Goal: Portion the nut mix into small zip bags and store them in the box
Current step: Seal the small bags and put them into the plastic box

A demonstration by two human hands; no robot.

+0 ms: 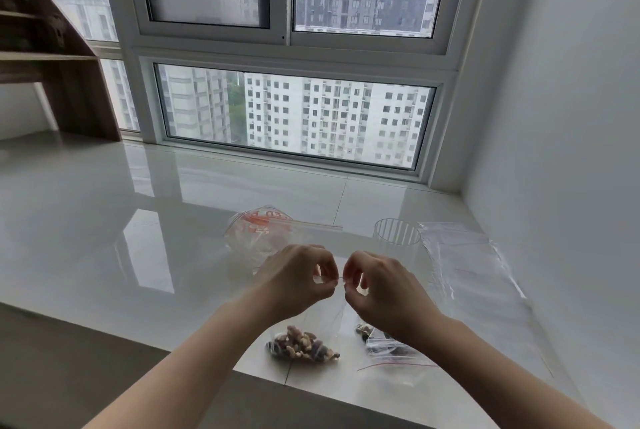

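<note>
My left hand (298, 276) and my right hand (377, 284) pinch the top edge of a small clear zip bag (322, 321) that hangs between them. Nut mix (301, 347) fills its bottom, which rests on the white sill. A second small bag with nuts (388, 347) lies flat under my right wrist, partly hidden, its red zip line toward me. The large clear bag with red print (259, 231), holding nut mix, lies behind my hands. No box shows in this view.
A clear ribbed plastic cup (396, 232) stands at the back right. A stack of empty clear bags (471, 265) lies along the right wall. The glossy sill's front edge (207, 357) runs just under my forearms. A wooden shelf (52, 47) stands far left by the window.
</note>
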